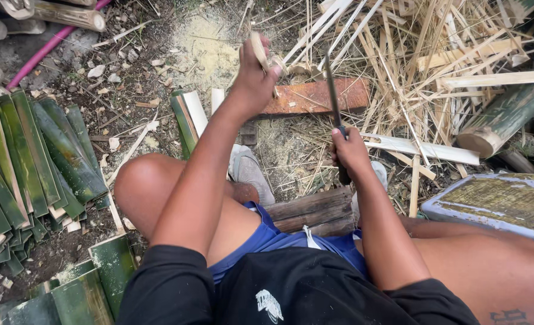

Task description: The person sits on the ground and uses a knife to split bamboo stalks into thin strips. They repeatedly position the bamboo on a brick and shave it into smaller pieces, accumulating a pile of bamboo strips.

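near the knees, the right hand (350,151) grips a knife (333,96), blade pointing far. farther left, the left hand (256,75) clasps a bamboo piece (259,49) above the red board (315,96). split green bamboo (32,156) crowds the left edge; pale strips (423,54) fill far right.

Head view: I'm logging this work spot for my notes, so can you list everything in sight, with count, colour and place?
bamboo piece: one, pale tan, held up in the left hand
knife: one, dark blade, upright in the right hand
split bamboo slats: a stack, green, on the ground at left
bamboo strips: a loose heap, pale yellow, top right
bamboo pole: one, green, lying at right
brick: one, reddish, ahead of the hands
wooden block: one, dark brown, between the knees
hose: one, pink, top left
tray: one, grey-rimmed, right edge
left hand: gripping the bamboo piece
right hand: closed on the knife handle
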